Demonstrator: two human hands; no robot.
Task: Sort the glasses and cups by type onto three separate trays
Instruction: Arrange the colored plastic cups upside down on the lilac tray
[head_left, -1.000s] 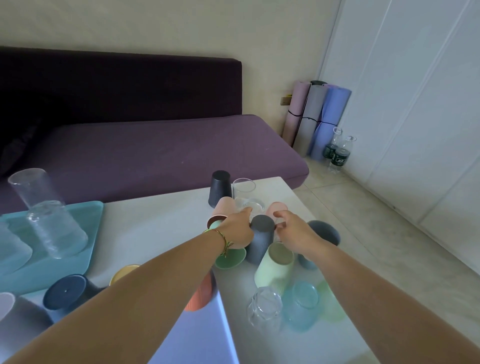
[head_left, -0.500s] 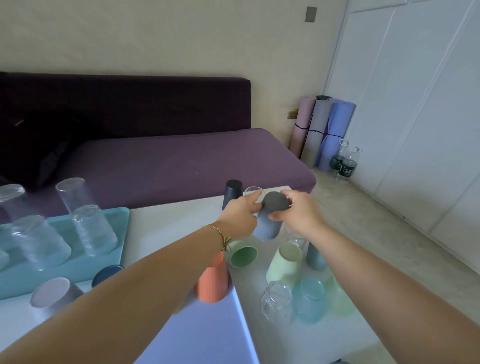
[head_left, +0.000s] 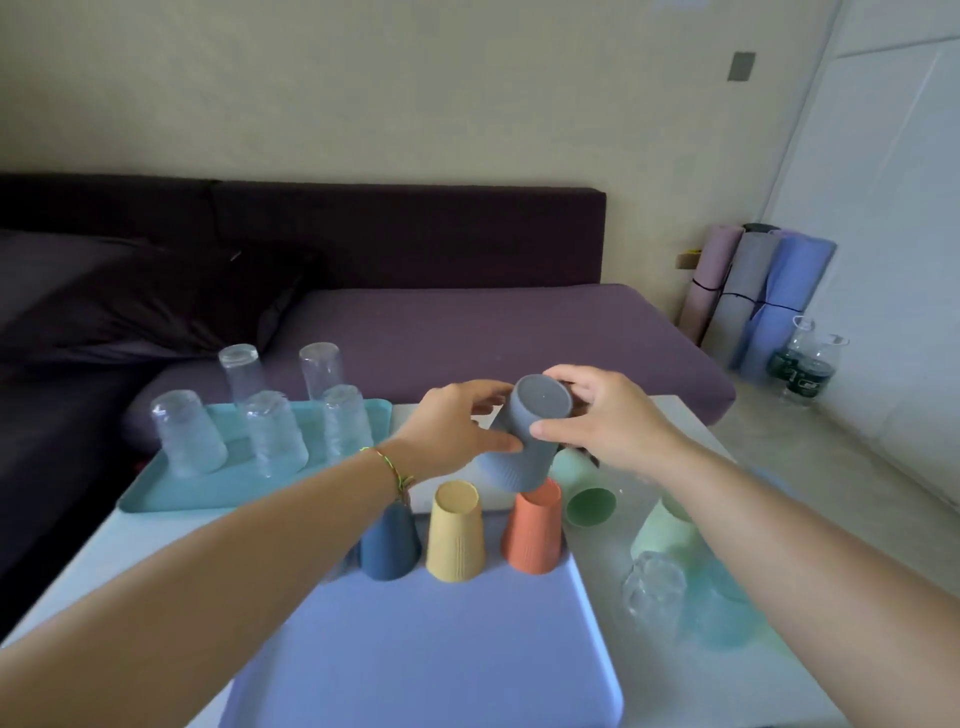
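Presently, teal tray (head_left: 156, 499): five inverted glasses (head_left: 275, 436); blue tray (head_left: 415, 649): three ribbed cups (head_left: 454, 535). I log left hand (head_left: 452, 426), right hand (head_left: 608, 415) gripping grey cup (head_left: 524, 441).

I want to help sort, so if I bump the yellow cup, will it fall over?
Probably not: the yellow cup stands upside down, wide rim on the blue-purple tray, so it likely slides before tipping. It looks like plastic, so probably light. Its ribbed sides should give some grip.
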